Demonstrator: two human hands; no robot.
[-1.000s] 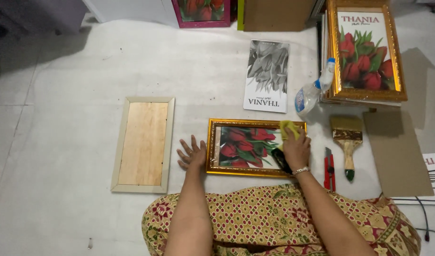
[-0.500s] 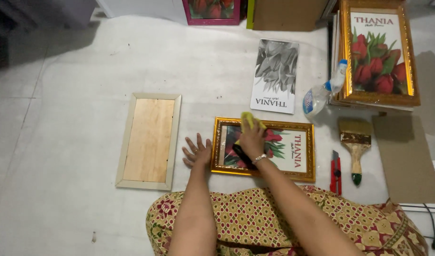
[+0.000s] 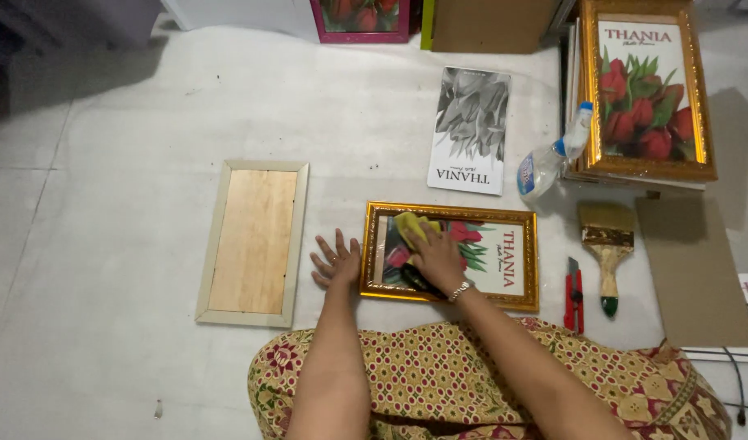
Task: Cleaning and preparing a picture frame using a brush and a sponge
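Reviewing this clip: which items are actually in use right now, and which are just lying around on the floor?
In use:
- gold frame, steadied at its left edge by the left hand
- yellow cloth, pressed on the glass under the right hand

Lying about:
- spray bottle
- paintbrush
- red cutter
- pale wooden frame
- grey print
- cardboard sheet

glossy gilt frame [image 3: 449,298], yellow cloth [image 3: 410,225]

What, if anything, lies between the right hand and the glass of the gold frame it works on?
Only the yellow cloth, pressed under the right hand onto the left part of the gold frame. The left hand lies flat at the frame's left edge.
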